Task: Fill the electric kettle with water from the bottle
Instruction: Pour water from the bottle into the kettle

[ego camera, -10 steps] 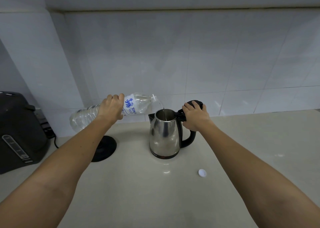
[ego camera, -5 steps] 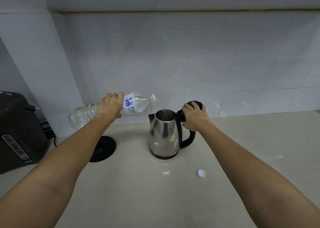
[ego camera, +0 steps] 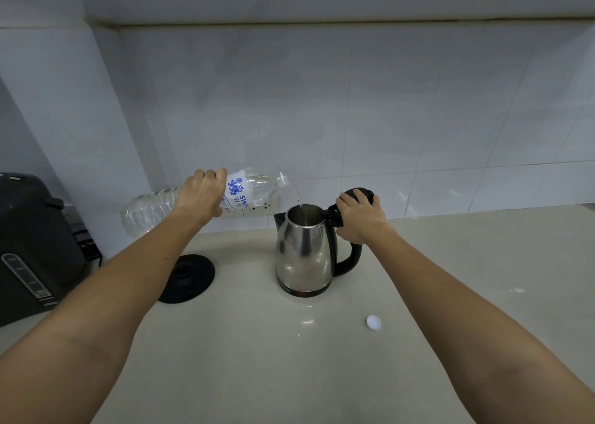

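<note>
A steel electric kettle (ego camera: 304, 256) with a black handle stands on the pale counter (ego camera: 257, 359), its lid tipped open. My right hand (ego camera: 360, 217) grips the top of the handle and holds the lid back. My left hand (ego camera: 203, 195) is wrapped around a clear plastic water bottle (ego camera: 254, 187) with a blue-printed label. The bottle lies almost level, mouth to the right above the kettle's opening. A thin stream of water (ego camera: 296, 195) runs from the mouth into the kettle.
The kettle's round black base (ego camera: 190, 278) sits on the counter to the left of it. A white bottle cap (ego camera: 373, 322) lies at the front right. A dark appliance (ego camera: 32, 249) stands at the far left. White tiles line the wall behind.
The bottle's rear end has dropped a little and its mouth sits slightly higher; the stream keeps running into the kettle. My right hand and the kettle have not moved.
</note>
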